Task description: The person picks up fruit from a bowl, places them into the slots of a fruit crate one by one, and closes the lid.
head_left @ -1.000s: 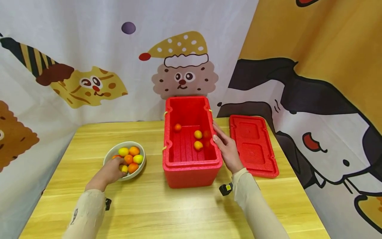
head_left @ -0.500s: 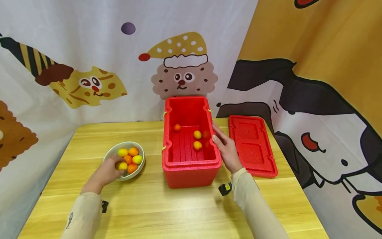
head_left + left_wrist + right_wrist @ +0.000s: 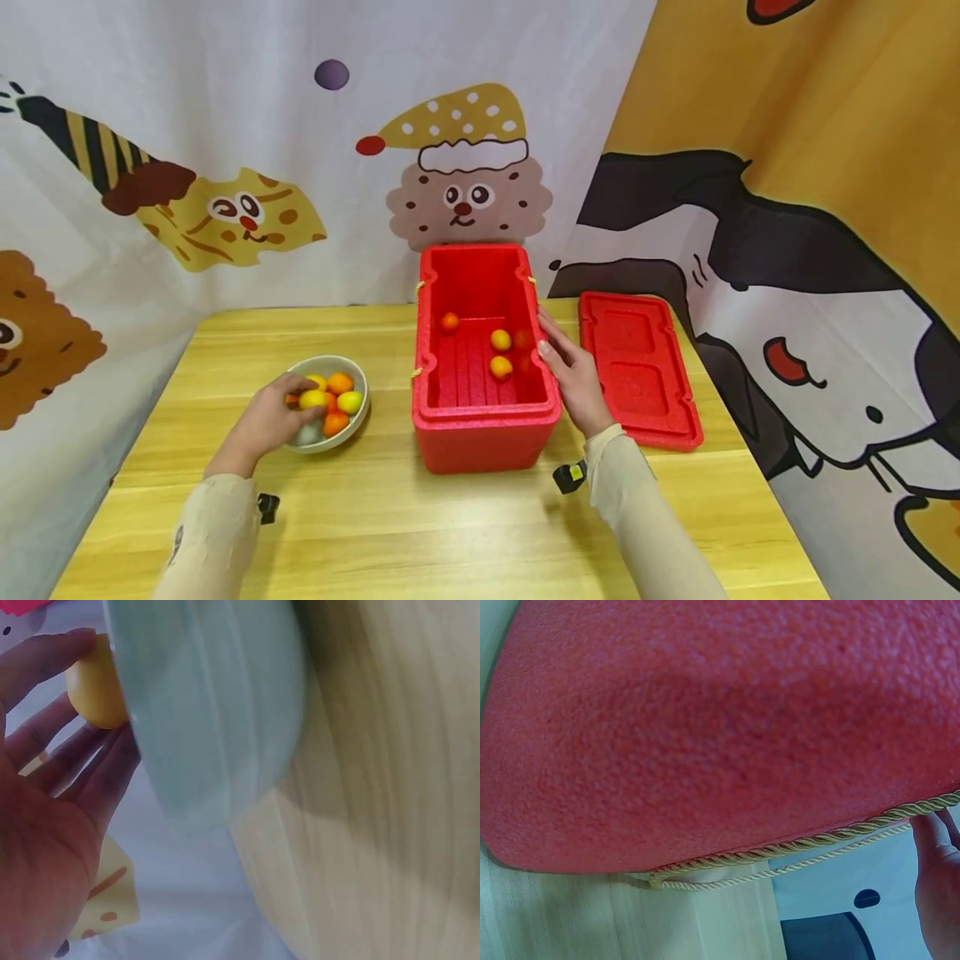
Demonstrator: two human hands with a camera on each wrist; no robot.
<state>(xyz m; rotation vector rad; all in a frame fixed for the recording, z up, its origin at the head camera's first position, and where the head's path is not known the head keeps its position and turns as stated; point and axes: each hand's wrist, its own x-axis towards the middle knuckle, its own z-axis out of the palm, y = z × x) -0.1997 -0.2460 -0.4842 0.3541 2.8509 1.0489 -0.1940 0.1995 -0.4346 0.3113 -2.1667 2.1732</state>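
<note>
Yellow fruit (image 3: 312, 399) pinched over the bowl (image 3: 210, 712)

It sits between the left hand's (image 3: 268, 417) thumb and fingers; an orange fruit (image 3: 336, 423) lies near those fingertips. Right hand (image 3: 577, 379): thumb apart from fingers, touching the red box (image 3: 480, 446).

Yellow fruit (image 3: 312, 400) in left fingers (image 3: 109, 776), over pale bowl (image 3: 217, 712)

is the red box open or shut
Open: the red box shows fruit inside, and a red lid lies on the table.

Pebbly, foam-like box (image 3: 705, 750), smooth bowl (image 3: 210, 712), wood-grained tabletop (image 3: 420, 542), cloth backdrop (image 3: 255, 108)
</note>
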